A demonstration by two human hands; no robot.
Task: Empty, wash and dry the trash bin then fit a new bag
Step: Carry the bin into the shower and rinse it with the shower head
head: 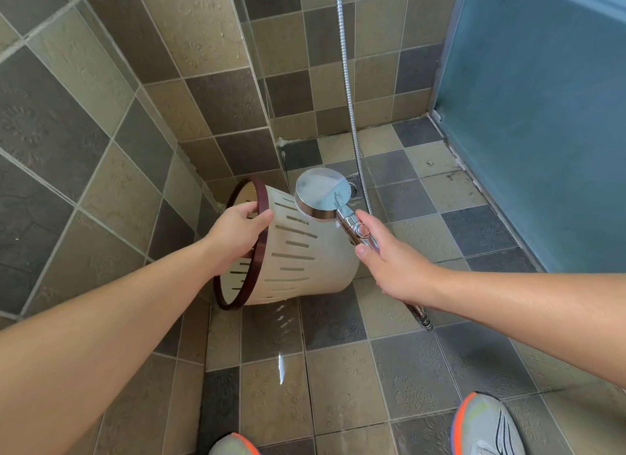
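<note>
Glossy brown-and-olive tiled floor point(338, 370) — my left hand point(237, 231) grips the slotted cream plastic bin's point(305, 261) dark-red rim; my right hand point(389, 261) clasps the round chrome shower head's point(323, 193) handle — my palm hides its lower end.

**Slotted bin on its side**

The trash bin point(305, 251) is cream plastic with rows of narrow slots and a dark brown rim ring. It is tipped on its side above the wet tiled floor point(338, 370), mouth facing left, closed base to the right.
</note>
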